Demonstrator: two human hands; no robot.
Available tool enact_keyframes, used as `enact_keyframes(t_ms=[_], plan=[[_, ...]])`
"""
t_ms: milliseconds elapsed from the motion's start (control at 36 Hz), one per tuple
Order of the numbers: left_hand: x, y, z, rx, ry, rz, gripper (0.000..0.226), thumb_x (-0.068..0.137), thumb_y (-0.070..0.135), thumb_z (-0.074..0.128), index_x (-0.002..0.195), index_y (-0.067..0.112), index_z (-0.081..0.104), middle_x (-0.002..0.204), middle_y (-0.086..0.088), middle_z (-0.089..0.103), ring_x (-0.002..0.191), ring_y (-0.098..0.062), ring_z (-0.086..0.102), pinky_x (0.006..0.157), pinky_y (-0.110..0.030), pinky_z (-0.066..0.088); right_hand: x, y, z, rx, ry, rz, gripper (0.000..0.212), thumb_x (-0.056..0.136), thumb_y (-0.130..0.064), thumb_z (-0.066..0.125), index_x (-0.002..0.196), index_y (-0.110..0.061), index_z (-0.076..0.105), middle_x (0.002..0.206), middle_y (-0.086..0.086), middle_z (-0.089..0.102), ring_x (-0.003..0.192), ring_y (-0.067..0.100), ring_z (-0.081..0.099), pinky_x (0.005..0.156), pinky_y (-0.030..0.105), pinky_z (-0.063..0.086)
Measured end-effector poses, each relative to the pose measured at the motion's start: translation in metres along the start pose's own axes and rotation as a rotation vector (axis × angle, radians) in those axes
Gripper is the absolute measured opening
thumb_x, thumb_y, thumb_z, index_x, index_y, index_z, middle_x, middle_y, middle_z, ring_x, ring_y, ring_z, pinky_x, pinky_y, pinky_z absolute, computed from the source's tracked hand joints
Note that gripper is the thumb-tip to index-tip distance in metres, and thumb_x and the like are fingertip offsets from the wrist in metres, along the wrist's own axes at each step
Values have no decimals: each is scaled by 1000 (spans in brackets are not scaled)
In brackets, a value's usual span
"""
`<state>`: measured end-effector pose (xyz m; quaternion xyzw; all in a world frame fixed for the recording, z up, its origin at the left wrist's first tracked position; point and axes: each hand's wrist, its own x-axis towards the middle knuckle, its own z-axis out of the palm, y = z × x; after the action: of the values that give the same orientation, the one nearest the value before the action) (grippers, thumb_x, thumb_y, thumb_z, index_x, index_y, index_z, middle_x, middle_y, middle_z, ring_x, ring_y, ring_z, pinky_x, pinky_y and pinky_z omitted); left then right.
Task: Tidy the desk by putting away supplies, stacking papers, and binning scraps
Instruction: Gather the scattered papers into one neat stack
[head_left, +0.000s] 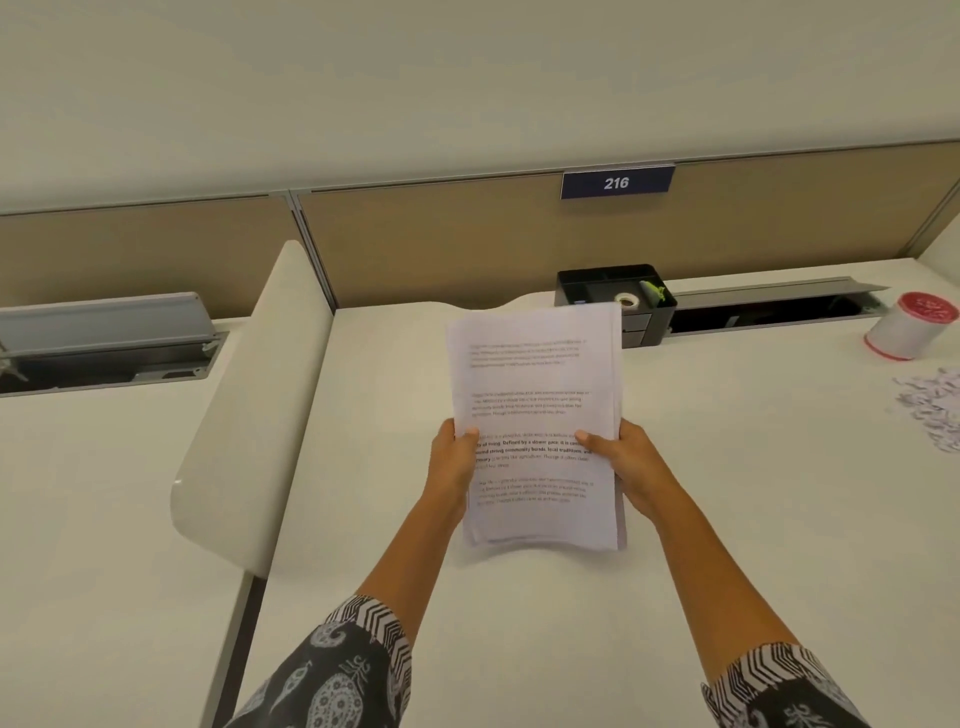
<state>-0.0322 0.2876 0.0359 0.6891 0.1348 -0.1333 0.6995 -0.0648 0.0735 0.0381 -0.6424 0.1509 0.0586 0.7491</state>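
Paper stack upright above desk; left grip, right grip clasp sides.

A blue sign reading "216" hangs on the tan partition; a curved white divider stands below the partition.

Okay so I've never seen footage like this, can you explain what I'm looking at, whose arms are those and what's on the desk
There is one picture, taken by a camera worn on a person's head, looking down at their own arms. No machine is involved. The left hand and right hand hold a stack of printed papers by its sides, above a white desk. At the back stands a black organizer with a roll of tape and something green inside. To the right are a white and red container and a pile of paper scraps.
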Motion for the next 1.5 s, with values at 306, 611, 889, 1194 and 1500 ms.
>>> enact_keyframes(t_ms=[306,611,889,1194,1500], plan=[[-11,23,-5,-56,-114,351,29,96,24,50,125,25,53,118,0,64,107,-19,63,86,-37,57,-10,-40,-2,2,-19,-222,37,82,-13,71,117,-9,64,110,7,71,98,23,69,81,38,57],[-14,4,-10,-68,-146,270,29,96,17,57,124,20,58,114,-2,69,104,-21,67,83,-35,57,-11,-9,-5,-31,-75,-141,41,77,-9,73,117,-12,64,109,6,71,99,24,68,84,39,57],[-6,6,-5,-89,21,231,16,97,14,56,105,17,69,97,-3,74,87,-22,71,67,-27,57,-8,6,-17,-138,-126,-51,44,80,-17,74,122,-16,61,113,-1,71,103,20,67,82,33,57],[-3,5,-5,-541,91,-48,22,93,13,62,115,16,64,113,-4,69,102,-23,64,87,-49,53,-21,6,-41,-10,-97,-21,44,74,-27,74,115,-14,66,112,7,70,108,30,62,91,43,52],[-10,3,29,-788,53,-284,19,94,8,59,110,16,64,107,-7,68,99,-25,63,69,-46,55,-28,21,7,335,54,-91,38,87,-6,62,124,-8,58,119,9,67,110,25,64,85,38,55]])
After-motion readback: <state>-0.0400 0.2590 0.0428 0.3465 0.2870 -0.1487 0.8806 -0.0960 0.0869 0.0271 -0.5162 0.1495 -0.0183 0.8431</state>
